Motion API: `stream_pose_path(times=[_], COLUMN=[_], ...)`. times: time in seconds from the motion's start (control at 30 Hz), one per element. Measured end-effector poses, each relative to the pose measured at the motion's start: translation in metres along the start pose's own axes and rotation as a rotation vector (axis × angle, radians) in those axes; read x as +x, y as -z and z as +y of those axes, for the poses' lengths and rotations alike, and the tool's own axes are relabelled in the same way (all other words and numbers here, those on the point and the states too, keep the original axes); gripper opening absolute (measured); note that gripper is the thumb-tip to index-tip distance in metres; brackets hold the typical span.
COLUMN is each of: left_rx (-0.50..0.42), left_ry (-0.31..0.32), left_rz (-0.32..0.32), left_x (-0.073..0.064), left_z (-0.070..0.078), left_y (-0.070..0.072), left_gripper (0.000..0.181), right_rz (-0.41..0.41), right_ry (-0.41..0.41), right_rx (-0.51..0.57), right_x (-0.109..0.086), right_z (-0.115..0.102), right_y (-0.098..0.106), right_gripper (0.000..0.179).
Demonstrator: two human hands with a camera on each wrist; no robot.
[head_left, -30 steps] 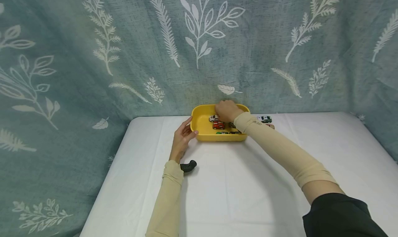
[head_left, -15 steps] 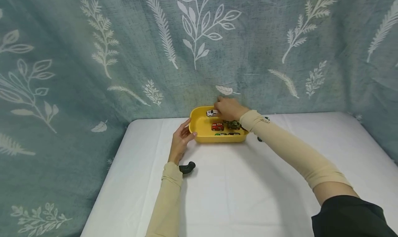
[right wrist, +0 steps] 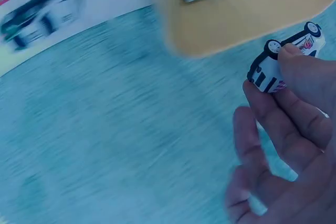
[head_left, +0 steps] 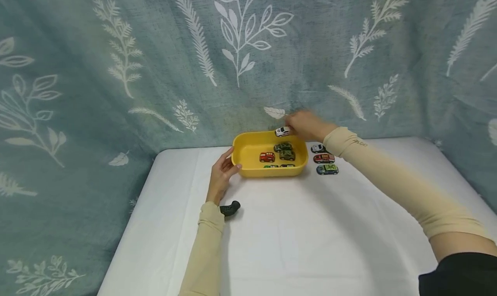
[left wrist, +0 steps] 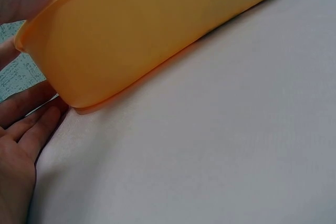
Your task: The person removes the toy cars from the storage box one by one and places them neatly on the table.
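Note:
My right hand [head_left: 306, 124] pinches a white toy car [head_left: 282, 131] between thumb and fingers, raised over the back rim of a yellow tray [head_left: 248, 173]. In the right wrist view the toy car [right wrist: 291, 59] shows black wheels and dark stripes, thumb across its side. At the tray's left end, my left hand [head_left: 220, 177] grips the corner; the left wrist view has a digit over the rim and other fingers low by the wall. Inside the tray are a red toy car [head_left: 267, 157], two dark green ones [head_left: 287, 155], and others partly hidden behind the front wall.
Right of the tray, three toy cars stand in a column on the white table: a white one [head_left: 318, 148], a red one [head_left: 324, 158] and a green-and-blue one [head_left: 327, 169]. A black curved object [head_left: 231, 208] sits at the left wrist. A patterned curtain [head_left: 174, 71] hangs behind.
My right hand has come up out of the tray with the white toy car and moved right. The green cars inside and the three on the table are uncovered. The left hand keeps its hold.

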State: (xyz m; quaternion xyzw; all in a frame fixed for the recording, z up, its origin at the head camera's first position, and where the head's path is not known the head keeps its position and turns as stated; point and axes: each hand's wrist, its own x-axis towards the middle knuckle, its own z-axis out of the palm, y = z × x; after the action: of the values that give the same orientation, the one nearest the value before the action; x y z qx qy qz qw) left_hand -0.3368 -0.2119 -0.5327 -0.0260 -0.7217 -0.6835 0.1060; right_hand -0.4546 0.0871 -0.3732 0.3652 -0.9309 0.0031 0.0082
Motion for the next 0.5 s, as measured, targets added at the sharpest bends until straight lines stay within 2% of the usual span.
stream_pose_path(times=[0.23,0.33,0.5], left_rx=[-0.008,-0.008,0.009], left_ry=[-0.01,-0.011,0.021], left_rz=[-0.007,-0.007,0.005], left_x=[0.005,0.005,0.0], left_z=[0.003,0.005,0.001], left_y=[0.002,0.001,-0.002], left_gripper=[0.069,0.069,0.067], right_rz=[-0.039,-0.053,-0.095], right_ry=[-0.1,-0.121,-0.141], right_rx=[-0.042,-0.047,-0.04], right_x=[-0.036,-0.052,-0.078], right_z=[0.035,0.05,0.069], right_y=[0.016,0.016,0.006], right_gripper=[0.015,0.014,0.013])
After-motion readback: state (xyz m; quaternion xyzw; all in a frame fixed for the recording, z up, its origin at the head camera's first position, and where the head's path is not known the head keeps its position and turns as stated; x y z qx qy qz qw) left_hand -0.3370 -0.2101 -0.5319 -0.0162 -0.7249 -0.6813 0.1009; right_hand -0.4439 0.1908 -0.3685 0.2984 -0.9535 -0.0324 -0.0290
